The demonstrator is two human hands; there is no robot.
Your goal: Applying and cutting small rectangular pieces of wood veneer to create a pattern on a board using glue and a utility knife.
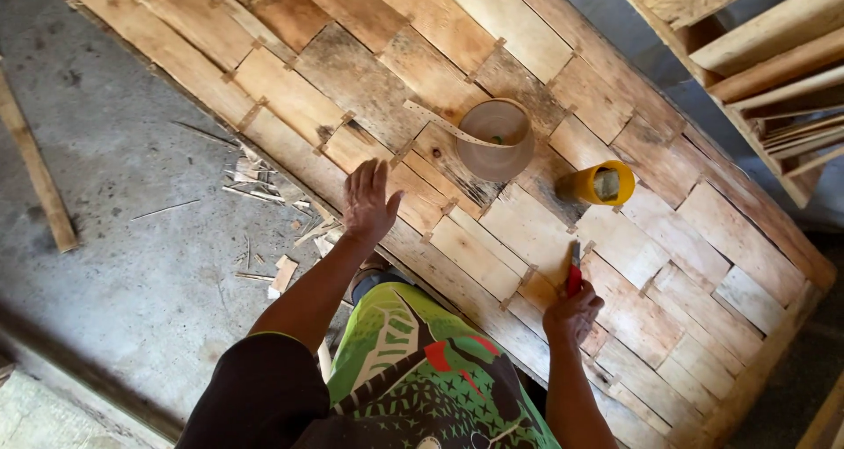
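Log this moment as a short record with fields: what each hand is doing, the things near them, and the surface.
surface: large sheet of patched veneer pieces joined by small tape strips, lying on a concrete floor
left hand: left hand flat on the veneer, palm down, fingers spread, holding nothing
right hand: right hand closed around a red-handled cutter, tip on the veneer
nearby: roll of brown paper tape with a loose end, yellow cup lying on its side
floor debris: wood scraps beside the sheet edge

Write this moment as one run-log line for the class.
left hand: flat on veneer sheet | right hand: gripping red cutter | tape roll and yellow cup: resting on sheet
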